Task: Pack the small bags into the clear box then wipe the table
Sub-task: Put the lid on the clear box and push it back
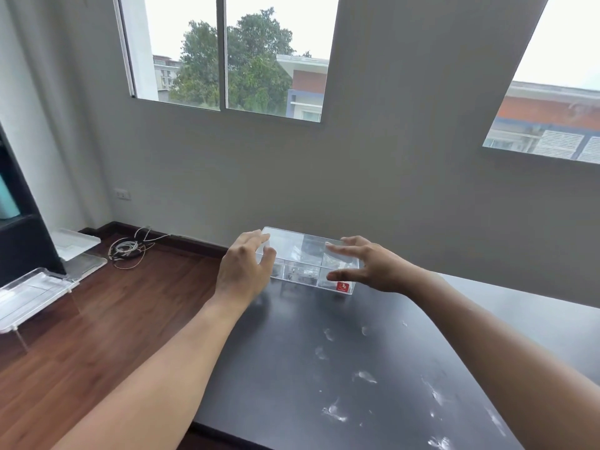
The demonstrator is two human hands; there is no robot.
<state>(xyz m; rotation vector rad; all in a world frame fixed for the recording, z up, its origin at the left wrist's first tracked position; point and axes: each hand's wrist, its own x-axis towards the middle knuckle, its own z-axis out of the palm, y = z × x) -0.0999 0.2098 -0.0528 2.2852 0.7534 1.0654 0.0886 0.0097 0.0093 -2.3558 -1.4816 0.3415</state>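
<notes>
A: Where's the box (308,259)?

B: I see it at the far corner of the dark counter (324,368), at 12 o'clock from me, close to the wall. It has a lid on and a red sticker (342,286) on its near side at the right end.

A: And the hands?

B: I see both reaching out, one at each end. The left hand (243,271) is at 9 o'clock of the box, fingers spread and curled by its left end. The right hand (363,264) is at 3 o'clock, fingers spread flat over the lid's right end, thumb by the sticker. I can't tell whether either is pressing on the box.

A: Bags?

B: Something small shows through the clear walls, too blurred to name.

A: The counter?

B: White smears (334,412) are scattered from 5 to 6 o'clock of the box, toward me.
</notes>
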